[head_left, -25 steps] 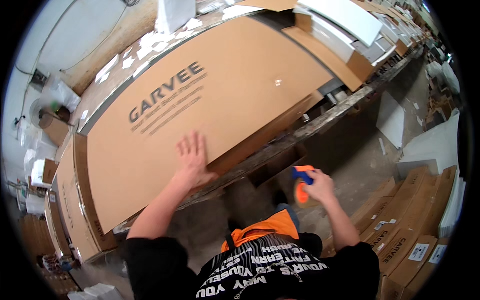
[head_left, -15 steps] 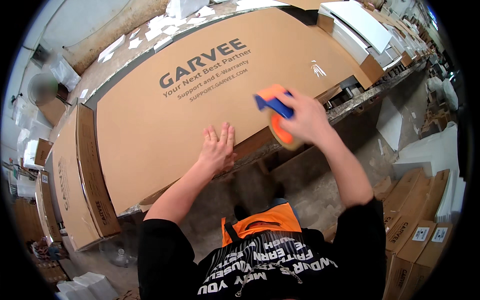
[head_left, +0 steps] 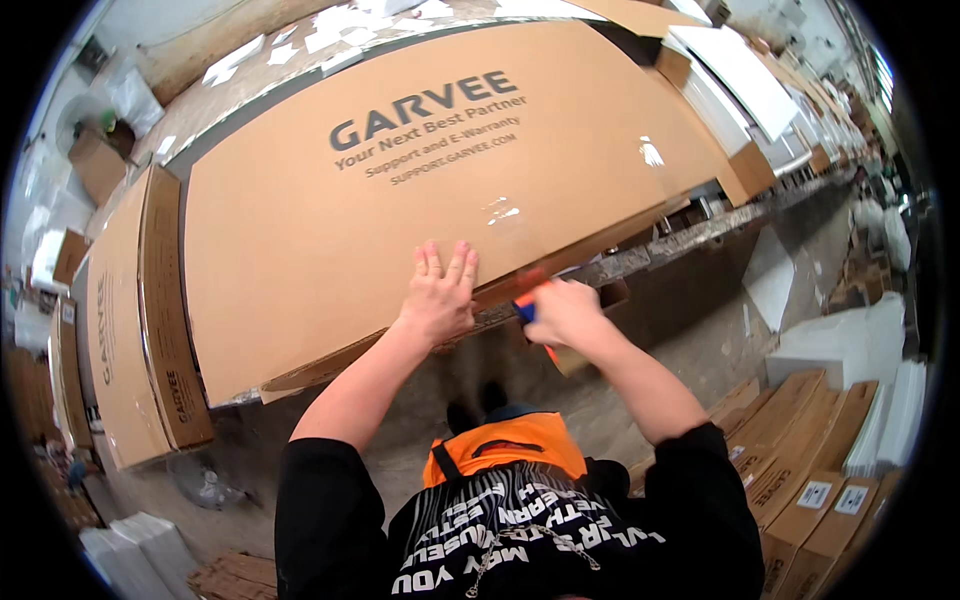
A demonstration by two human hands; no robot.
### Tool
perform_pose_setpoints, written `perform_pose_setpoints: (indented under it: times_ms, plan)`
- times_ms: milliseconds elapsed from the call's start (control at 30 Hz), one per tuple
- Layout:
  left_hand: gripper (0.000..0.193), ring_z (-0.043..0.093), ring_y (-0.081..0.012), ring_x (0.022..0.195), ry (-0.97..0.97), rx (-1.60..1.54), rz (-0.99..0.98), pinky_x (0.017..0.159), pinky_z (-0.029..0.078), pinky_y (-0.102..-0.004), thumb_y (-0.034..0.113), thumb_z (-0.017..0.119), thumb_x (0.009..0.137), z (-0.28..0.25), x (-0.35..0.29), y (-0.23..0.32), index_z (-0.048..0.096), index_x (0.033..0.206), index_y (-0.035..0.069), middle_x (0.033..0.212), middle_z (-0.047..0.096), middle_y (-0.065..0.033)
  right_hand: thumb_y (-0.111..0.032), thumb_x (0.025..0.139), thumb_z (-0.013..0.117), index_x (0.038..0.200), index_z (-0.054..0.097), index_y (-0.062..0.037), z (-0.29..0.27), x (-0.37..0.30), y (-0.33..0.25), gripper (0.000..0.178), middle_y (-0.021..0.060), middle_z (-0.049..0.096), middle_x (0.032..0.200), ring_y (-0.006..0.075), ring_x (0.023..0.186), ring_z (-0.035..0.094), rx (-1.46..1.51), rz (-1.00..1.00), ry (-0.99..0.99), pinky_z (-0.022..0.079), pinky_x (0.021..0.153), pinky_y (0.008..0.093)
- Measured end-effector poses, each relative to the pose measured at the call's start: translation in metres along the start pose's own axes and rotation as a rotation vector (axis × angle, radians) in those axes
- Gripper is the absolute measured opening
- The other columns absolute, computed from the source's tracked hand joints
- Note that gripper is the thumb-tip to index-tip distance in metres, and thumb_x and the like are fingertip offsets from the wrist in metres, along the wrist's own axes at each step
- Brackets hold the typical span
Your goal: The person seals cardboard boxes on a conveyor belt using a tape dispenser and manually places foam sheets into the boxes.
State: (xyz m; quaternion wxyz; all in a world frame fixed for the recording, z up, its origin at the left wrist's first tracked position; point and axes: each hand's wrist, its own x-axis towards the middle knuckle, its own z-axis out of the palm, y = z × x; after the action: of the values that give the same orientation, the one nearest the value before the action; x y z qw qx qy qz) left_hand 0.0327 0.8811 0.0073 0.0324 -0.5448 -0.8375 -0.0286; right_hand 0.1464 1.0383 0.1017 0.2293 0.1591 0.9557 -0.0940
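A large flat brown carton (head_left: 290, 230) with dark print lies before me on a roller line. My left hand (head_left: 441, 292) lies flat on its top near the front edge, fingers stretched out. In my right hand (head_left: 565, 318) is an orange and blue tape dispenser (head_left: 527, 308), held against the carton's front side just below the top edge. Motion blurs the dispenser, and my fingers cover part of it. A shiny strip of clear tape (head_left: 502, 211) shows on the top above it. Another shiny patch of tape (head_left: 650, 152) sits farther right.
Another brown carton (head_left: 120, 320) stands close at the left. At the right end is an open carton with white panels (head_left: 735, 75). Brown cartons (head_left: 815, 440) and white foam sheets (head_left: 890, 410) are stacked at lower right. White scraps (head_left: 340, 30) litter the far ledge.
My right hand has moved down and left with the tape dispenser, from above the carton's top to its front side. A tape strip now shows on the top. My left hand stays flat.
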Motion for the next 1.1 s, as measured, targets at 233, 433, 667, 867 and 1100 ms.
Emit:
perform_pose_setpoints:
  times_ms: [233,433,667,867,1100]
  plan:
    - [0.075,0.047,-0.0511,0.124,0.167,0.07,-0.025,0.105,0.038,-0.0557,0.032,0.076,0.071,0.042,0.002,-0.012,0.051,0.135,0.002,0.143,0.047,-0.0178,-0.025,0.07,0.068,0.102,0.074,-0.0117,0.119,0.078,0.012,0.036,0.011,0.072,0.099,0.0246,0.095,0.069,-0.224,-0.146,-0.095,0.056,0.081,0.0368]
    - [0.055,0.06,-0.0359,0.111,0.279,-0.382,-0.169,0.095,0.05,-0.0418,0.029,0.076,0.077,-0.106,-0.06,-0.014,0.059,0.123,0.004,0.123,0.063,-0.0149,-0.015,0.061,0.074,0.129,0.057,-0.0004,0.142,0.01,0.069,0.072,0.0168,0.056,0.132,0.0245,0.107,0.063,0.751,-0.195,0.134,0.052,0.088,0.0393]
    - [0.075,0.053,-0.0357,0.124,0.191,0.06,-0.507,0.108,0.038,-0.0484,0.018,0.081,0.065,-0.089,-0.282,-0.147,0.053,0.134,0.006,0.131,0.058,-0.0164,-0.009,0.076,0.069,0.136,0.048,0.0072,0.03,0.029,0.022,0.066,0.0121,0.061,0.122,0.0161,0.109,0.058,1.557,-0.374,0.6,0.046,0.095,0.0298]
    - [0.059,0.058,-0.0356,0.117,0.233,0.202,-0.235,0.103,0.044,-0.0477,0.004,0.066,0.072,-0.046,-0.297,-0.211,0.055,0.13,0.003,0.126,0.061,-0.0171,-0.009,0.084,0.064,0.117,0.061,0.004,0.034,0.074,-0.044,0.035,0.0212,0.066,0.1,0.0384,0.094,0.062,0.547,-0.093,1.393,0.049,0.089,0.041]
    - [0.05,0.068,-0.0337,0.098,0.434,0.147,-0.05,0.089,0.055,-0.0455,-0.005,0.055,0.069,-0.056,-0.265,-0.209,0.061,0.118,-0.002,0.107,0.068,-0.0162,-0.004,0.074,0.063,0.112,0.063,0.0052,0.149,0.012,-0.194,0.04,0.0219,0.063,0.116,0.0406,0.115,0.058,0.183,-0.565,1.145,0.045,0.102,0.0481]
